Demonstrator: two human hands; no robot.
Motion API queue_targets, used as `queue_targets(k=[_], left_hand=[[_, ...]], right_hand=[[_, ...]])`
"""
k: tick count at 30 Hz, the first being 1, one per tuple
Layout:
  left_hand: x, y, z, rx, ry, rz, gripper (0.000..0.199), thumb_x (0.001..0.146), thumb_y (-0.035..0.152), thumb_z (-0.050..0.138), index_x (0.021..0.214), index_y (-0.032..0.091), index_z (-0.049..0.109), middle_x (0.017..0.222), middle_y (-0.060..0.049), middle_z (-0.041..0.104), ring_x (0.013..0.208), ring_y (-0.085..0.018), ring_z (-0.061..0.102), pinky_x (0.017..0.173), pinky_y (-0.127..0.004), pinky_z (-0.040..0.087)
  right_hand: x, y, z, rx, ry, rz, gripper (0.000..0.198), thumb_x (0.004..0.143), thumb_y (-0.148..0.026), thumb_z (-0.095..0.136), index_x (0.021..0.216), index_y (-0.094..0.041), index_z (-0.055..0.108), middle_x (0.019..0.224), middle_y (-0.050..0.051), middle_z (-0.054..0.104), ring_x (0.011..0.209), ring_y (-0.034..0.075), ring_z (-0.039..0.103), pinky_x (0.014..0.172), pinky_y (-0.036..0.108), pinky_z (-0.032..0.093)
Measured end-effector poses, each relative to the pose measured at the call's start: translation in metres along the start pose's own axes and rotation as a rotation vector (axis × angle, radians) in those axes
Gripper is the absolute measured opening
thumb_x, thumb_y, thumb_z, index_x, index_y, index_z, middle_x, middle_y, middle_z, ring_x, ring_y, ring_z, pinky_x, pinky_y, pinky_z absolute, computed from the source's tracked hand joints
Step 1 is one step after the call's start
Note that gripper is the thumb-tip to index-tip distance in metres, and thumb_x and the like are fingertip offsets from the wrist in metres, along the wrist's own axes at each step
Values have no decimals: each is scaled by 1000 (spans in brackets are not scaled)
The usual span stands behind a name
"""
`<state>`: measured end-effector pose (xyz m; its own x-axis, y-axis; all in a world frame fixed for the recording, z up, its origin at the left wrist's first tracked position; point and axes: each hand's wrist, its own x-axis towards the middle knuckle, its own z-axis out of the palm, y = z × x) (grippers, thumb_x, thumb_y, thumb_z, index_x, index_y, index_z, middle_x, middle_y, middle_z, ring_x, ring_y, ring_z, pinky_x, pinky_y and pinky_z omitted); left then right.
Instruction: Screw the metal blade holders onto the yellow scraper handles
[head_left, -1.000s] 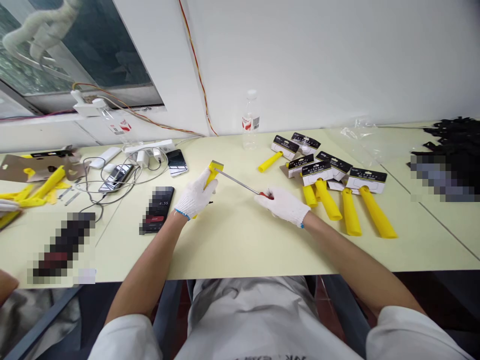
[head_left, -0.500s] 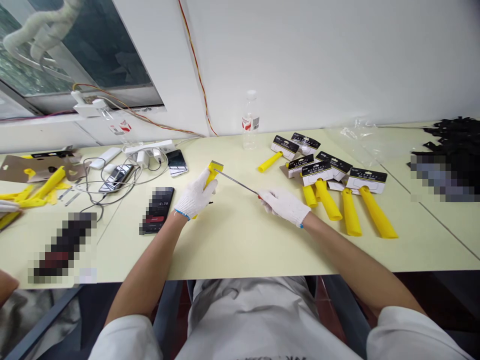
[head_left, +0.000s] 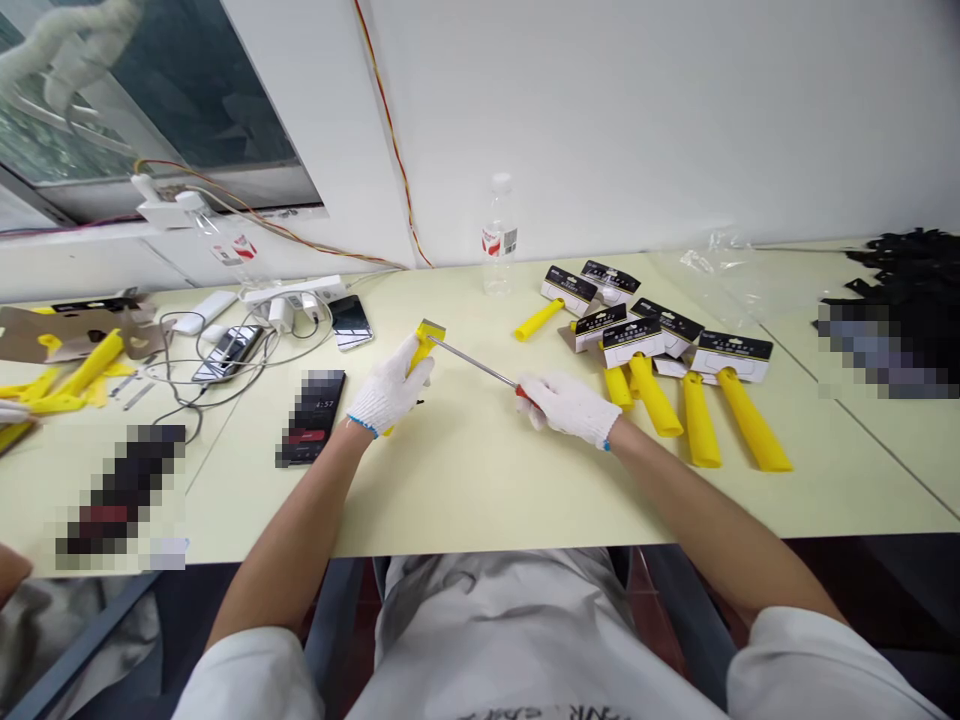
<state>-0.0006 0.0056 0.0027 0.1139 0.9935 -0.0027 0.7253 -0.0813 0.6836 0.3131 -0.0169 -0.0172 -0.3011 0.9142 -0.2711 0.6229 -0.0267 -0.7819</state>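
Note:
My left hand (head_left: 390,385), in a white knitted glove with a blue cuff edge, is closed around a yellow scraper (head_left: 427,340). Its flat head sticks out above my fingers, and a bit of the handle shows below them. In my right hand (head_left: 574,408), gloved the same way, is a screwdriver (head_left: 480,366) with a red handle and a long metal shaft. The shaft points left, and its tip meets the scraper's head. My palm and fingers cover most of the screwdriver handle.
Several yellow handles (head_left: 701,420) with black-and-white cards lie to the right. A clear bottle (head_left: 499,235) stands by the wall. On the left are phones (head_left: 311,418), a power strip (head_left: 292,290) with tangled cables and yellow parts (head_left: 94,370). Black pieces (head_left: 907,270) are heaped far right.
My right hand has shifted slightly on the screwdriver, so more of its red handle shows. The tip remains at the scraper's head, and my left hand keeps its grip.

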Motion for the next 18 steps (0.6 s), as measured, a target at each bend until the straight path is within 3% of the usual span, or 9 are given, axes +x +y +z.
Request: queue_targets(k=[2,6,10,15,18], left_hand=[[0,0,0,-4,1,-1,29,110,42,53,128,21,61,98,-2,78,63,-15,66,63,-28,52],[1,1,0,-20,0,5,34,109,43,53,135,22,61,97,-2,77,60,-14,64,60,-28,51],[0,0,0,-22,-11,6,36,109,42,53,139,22,61,97,-1,77,56,-14,63,60,-28,52],[1,-1,0,-34,-7,15,35,109,43,54,136,21,61,96,-2,77,57,-14,64,60,-27,52],[2,-3,0,-36,-12,20,38,109,42,54,140,22,61,97,-2,78,57,-14,64,60,-27,52]], right_hand=[[0,-1,-1,31,12,-10,63,115,-69,37,85,-21,65,70,4,66,64,18,54,64,32,38],[-1,-4,-1,-25,74,-6,52,105,-68,67,83,-21,60,72,4,68,68,18,56,65,31,38],[-2,-7,-1,-9,35,-11,56,116,-63,48,83,-20,63,70,5,66,69,18,59,68,31,41],[-2,-5,0,-24,62,-8,48,106,-65,65,86,-22,61,73,3,66,70,18,55,64,31,37],[-1,-1,1,47,6,-16,60,112,-71,42,85,-22,63,68,2,63,63,18,52,61,32,37]])
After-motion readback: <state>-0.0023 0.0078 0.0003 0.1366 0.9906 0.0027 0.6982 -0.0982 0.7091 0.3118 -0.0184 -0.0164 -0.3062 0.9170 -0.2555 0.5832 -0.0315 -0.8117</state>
